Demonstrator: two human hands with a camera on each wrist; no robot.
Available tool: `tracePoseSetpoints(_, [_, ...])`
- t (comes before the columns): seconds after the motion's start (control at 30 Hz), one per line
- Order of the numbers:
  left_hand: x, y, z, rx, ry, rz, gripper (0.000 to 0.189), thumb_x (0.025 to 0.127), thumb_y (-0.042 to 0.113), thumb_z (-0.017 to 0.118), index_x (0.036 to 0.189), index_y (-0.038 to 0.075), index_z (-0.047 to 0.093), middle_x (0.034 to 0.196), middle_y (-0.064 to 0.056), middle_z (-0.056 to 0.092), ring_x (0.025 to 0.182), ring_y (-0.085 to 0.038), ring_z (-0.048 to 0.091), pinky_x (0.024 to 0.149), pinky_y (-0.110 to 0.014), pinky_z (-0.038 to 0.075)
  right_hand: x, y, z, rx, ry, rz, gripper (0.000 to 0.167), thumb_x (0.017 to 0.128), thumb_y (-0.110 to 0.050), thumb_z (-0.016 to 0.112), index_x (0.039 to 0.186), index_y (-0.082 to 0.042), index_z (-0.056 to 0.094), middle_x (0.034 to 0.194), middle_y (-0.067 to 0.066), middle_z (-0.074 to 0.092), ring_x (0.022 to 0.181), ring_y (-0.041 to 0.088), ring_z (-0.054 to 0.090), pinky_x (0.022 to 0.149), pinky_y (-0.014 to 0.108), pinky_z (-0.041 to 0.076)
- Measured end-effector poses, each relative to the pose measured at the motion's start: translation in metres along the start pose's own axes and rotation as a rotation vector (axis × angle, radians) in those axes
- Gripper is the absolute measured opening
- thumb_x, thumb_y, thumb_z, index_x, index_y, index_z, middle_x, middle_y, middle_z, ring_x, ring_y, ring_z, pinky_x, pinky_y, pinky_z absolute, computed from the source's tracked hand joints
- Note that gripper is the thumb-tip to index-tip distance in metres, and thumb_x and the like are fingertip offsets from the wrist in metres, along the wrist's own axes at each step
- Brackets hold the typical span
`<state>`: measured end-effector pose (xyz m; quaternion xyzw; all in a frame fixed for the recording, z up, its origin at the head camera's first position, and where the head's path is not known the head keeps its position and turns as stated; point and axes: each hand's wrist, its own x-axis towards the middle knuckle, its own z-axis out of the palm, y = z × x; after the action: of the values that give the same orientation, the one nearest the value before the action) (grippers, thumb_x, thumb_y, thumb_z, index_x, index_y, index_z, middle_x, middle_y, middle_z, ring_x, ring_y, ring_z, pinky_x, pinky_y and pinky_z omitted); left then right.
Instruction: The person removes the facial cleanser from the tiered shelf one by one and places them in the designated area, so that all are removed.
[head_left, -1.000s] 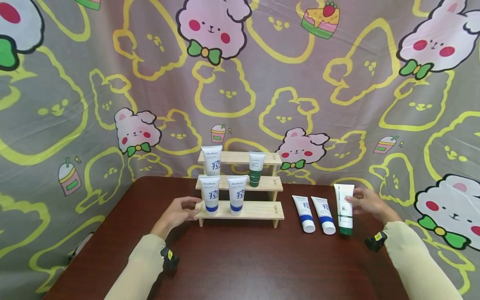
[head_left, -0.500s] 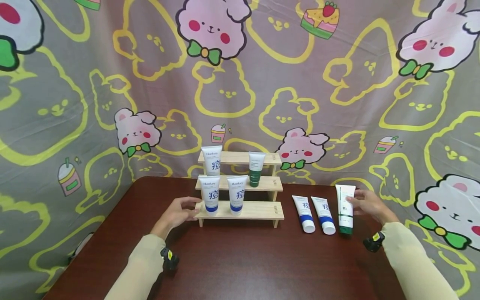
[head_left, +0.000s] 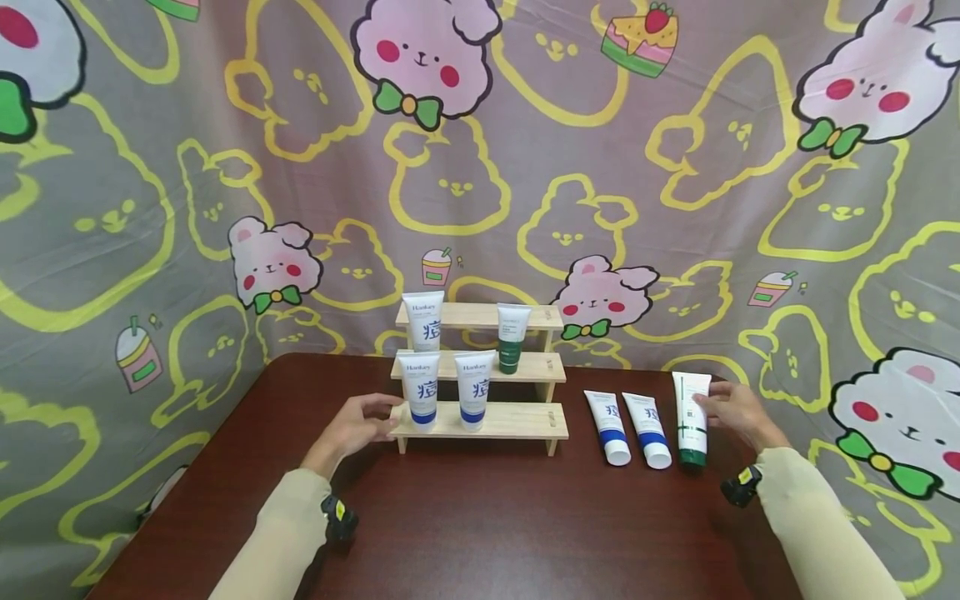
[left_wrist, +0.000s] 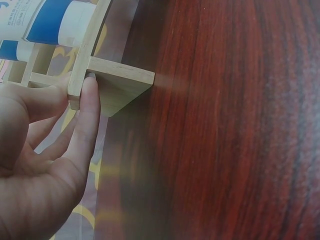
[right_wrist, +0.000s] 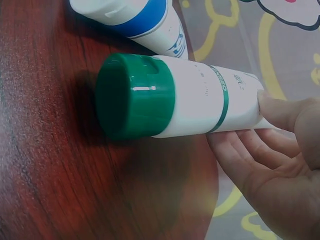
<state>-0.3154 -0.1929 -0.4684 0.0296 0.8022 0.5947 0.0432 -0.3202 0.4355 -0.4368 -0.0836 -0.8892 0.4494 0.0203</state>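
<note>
My right hand point(head_left: 738, 410) grips a white squeeze tube with a green cap point(head_left: 692, 421), thumb on its front and fingers behind. In the right wrist view the green cap point(right_wrist: 135, 97) points down, close over the table. My left hand point(head_left: 357, 427) pinches the left end of the lowest step of a wooden tiered stand point(head_left: 517, 419), thumb and fingers on opposite faces of the board point(left_wrist: 77, 82). On that step stand two white tubes with blue bands, one at left point(head_left: 421, 387) and one at centre point(head_left: 474, 387).
Two blue-banded tubes, one point(head_left: 607, 427) beside the other point(head_left: 647, 429), lie between the stand and my right hand. Higher on the stand are another blue-marked tube point(head_left: 424, 321) and a green-and-white tube point(head_left: 512, 337). A patterned curtain point(head_left: 465, 242) hangs behind the brown table point(head_left: 510, 525).
The green-capped tube has shifted slightly right, its cap end a little higher in view. My right wrist has swung a little to the left. The left hand and stand keep their places.
</note>
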Motion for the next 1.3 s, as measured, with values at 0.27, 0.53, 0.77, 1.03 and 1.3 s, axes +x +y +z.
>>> tracePoseSetpoints(0.27, [-0.001, 0.0, -0.001, -0.006, -0.003, 0.003, 0.038, 0.089, -0.007, 0.069, 0.126, -0.002, 0.065, 0.117, -0.021, 0.062, 0.09, -0.027, 0.068, 0.075, -0.038, 0.061, 0.003, 0.005, 0.004, -0.012, 0.002, 0.002, 0.063, 0.102, -0.024, 0.06, 0.136, 0.023, 0.035, 0.122, 0.039, 0.054, 0.091, 0.03, 0.065, 0.076, 0.04, 0.06])
tracePoseSetpoints(0.53, [-0.001, -0.001, 0.0, -0.043, -0.029, 0.028, 0.038, 0.089, -0.011, 0.067, 0.126, -0.005, 0.063, 0.118, -0.024, 0.06, 0.09, -0.029, 0.069, 0.075, -0.039, 0.061, 0.007, 0.014, 0.005, -0.036, -0.011, 0.016, 0.068, 0.102, -0.027, 0.059, 0.138, 0.024, 0.031, 0.125, 0.04, 0.051, 0.097, 0.037, 0.063, 0.076, 0.041, 0.059])
tracePoseSetpoints(0.77, [-0.002, -0.001, 0.0, -0.049, -0.023, 0.025, 0.038, 0.089, -0.011, 0.067, 0.126, -0.006, 0.063, 0.117, -0.025, 0.061, 0.089, -0.029, 0.069, 0.075, -0.039, 0.061, 0.011, 0.016, 0.01, -0.059, -0.005, 0.023, 0.063, 0.101, -0.022, 0.06, 0.134, 0.025, 0.034, 0.117, 0.039, 0.054, 0.089, 0.034, 0.064, 0.07, 0.04, 0.06])
tracePoseSetpoints(1.03, [-0.002, -0.001, 0.0, -0.051, -0.024, 0.023, 0.038, 0.089, -0.011, 0.067, 0.126, -0.006, 0.063, 0.116, -0.025, 0.061, 0.089, -0.029, 0.069, 0.075, -0.039, 0.061, 0.012, 0.021, 0.011, -0.077, -0.011, 0.02, 0.061, 0.1, -0.017, 0.061, 0.132, 0.028, 0.034, 0.112, 0.039, 0.056, 0.084, 0.03, 0.064, 0.068, 0.038, 0.06])
tracePoseSetpoints(1.3, [-0.002, 0.0, 0.0, -0.034, -0.014, 0.02, 0.039, 0.089, -0.011, 0.067, 0.127, -0.004, 0.063, 0.116, -0.024, 0.062, 0.088, -0.028, 0.069, 0.075, -0.038, 0.061, 0.012, 0.025, 0.01, -0.094, 0.009, 0.032, 0.061, 0.099, -0.018, 0.062, 0.129, 0.029, 0.038, 0.105, 0.036, 0.059, 0.077, 0.025, 0.062, 0.063, 0.035, 0.059])
